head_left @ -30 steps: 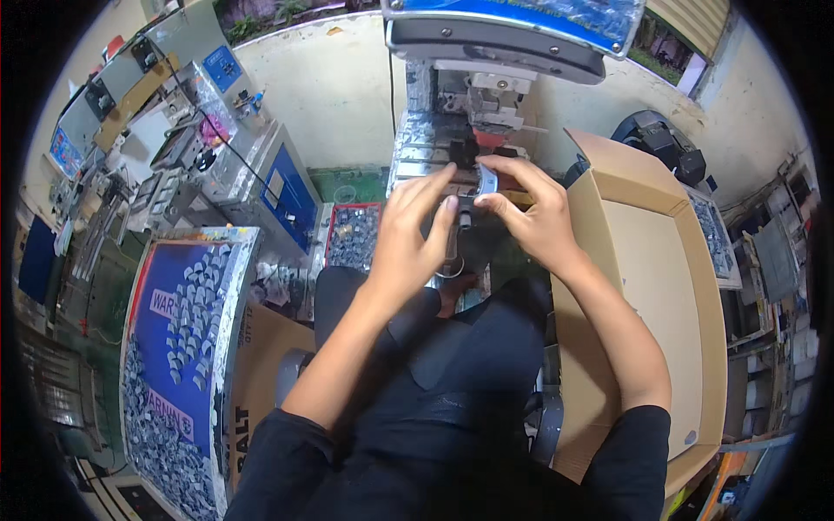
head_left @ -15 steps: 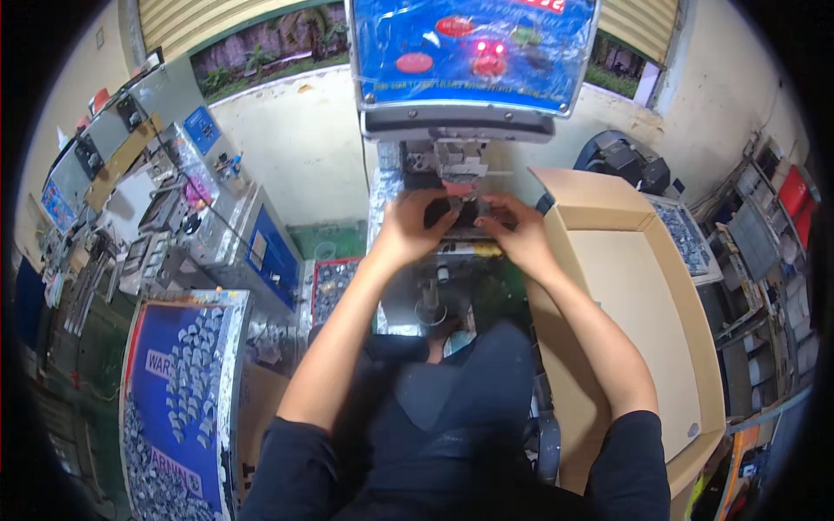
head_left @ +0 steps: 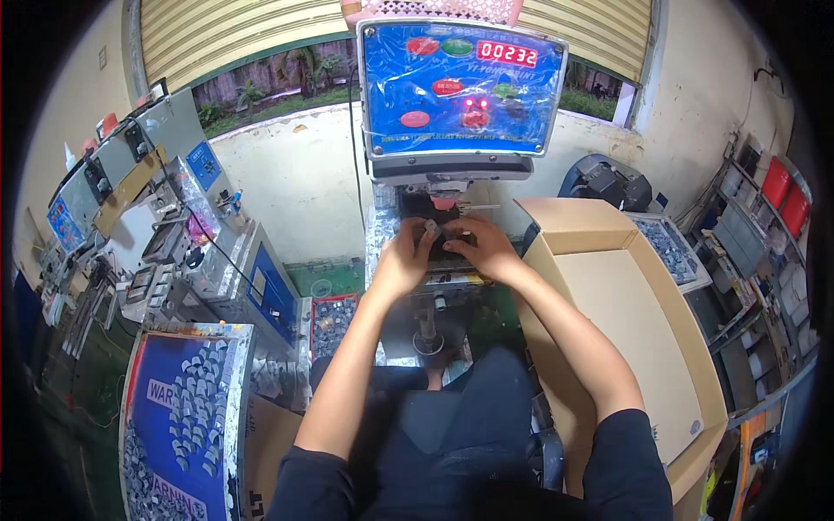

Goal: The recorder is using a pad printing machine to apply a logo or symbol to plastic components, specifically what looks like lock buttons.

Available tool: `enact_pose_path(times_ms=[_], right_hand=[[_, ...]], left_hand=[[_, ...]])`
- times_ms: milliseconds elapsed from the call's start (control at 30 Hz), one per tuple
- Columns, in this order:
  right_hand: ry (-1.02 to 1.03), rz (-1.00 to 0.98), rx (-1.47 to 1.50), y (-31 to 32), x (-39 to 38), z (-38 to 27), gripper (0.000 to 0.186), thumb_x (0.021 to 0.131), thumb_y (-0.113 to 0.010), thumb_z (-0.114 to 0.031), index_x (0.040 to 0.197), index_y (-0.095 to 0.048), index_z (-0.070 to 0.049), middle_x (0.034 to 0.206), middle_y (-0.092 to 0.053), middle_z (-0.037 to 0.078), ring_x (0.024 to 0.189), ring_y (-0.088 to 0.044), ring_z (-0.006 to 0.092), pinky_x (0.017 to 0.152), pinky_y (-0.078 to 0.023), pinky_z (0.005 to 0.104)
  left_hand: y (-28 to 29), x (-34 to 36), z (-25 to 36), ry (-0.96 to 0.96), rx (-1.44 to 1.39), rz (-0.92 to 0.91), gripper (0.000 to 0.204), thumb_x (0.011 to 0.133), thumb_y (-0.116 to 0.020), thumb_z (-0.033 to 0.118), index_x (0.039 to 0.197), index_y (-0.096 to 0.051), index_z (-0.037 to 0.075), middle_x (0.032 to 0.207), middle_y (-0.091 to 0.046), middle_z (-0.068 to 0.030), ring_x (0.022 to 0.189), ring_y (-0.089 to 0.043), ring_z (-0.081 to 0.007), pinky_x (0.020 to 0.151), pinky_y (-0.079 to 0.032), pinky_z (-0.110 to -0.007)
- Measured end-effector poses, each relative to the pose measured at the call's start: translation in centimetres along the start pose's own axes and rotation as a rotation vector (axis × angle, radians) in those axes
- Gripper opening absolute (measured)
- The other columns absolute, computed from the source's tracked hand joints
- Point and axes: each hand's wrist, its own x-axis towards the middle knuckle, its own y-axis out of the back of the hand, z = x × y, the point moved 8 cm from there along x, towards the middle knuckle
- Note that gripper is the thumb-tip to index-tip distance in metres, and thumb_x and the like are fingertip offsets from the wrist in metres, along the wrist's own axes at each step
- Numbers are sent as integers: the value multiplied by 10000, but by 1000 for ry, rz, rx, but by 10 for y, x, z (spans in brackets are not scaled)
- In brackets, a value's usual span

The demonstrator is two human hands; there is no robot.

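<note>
My left hand (head_left: 405, 258) is closed in a pinch on a small grey plastic piece (head_left: 432, 227) between thumb and fingers. Close beside it, my right hand (head_left: 485, 250) has thumb and fingers drawn together at the dark fixture of the machine; whatever they grip is hidden. Both hands are just below the reddish printing pad (head_left: 444, 202), which hangs under the head of a pad-printing machine. Above that sits the machine's blue control panel (head_left: 460, 91), with red and green buttons and a lit red display.
To my right stands an open cardboard box (head_left: 638, 339) with a small grey piece inside; a tray of grey pieces (head_left: 669, 247) lies behind it. At left, a blue board (head_left: 161, 365) bears many curved grey pieces, and a red-rimmed tray (head_left: 334, 301) holds more. Another machine (head_left: 213, 252) stands behind.
The view has tilted up, so more of the control panel shows. My hands have come closer together, and the grey piece now shows plainly in my left fingers.
</note>
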Motion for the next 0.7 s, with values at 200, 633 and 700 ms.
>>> enact_pose_path(times_ms=[200,633,700], right_hand=[[68,-64,-228,-1,5,-9,382,870,-789,-300,1168,-719,-72,1122,-665,148,1011,-678,340,876,-524,441],[-82,-80,-45,-9,2,18,438,884,-783,-377,1193,-735,-71,1200,-627,187,1141,-612,358,1000,-482,403],[-46,-45,-39,-8,-3,15,435,898,-769,-365,1220,-724,-77,1213,-621,179,1154,-604,353,1006,-477,404]], left_hand=[[-1,1,-4,56,-13,-4,368,1051,-565,297,1283,-520,15,1086,-711,-274,1066,-677,-464,887,-532,-473],[36,-42,17,57,-284,223,360,1014,-653,241,1248,-599,-27,1133,-706,-145,1044,-672,-219,903,-512,-340],[41,-64,29,39,-289,212,320,998,-671,206,1224,-645,-18,1131,-700,-116,1089,-643,-181,920,-504,-322]])
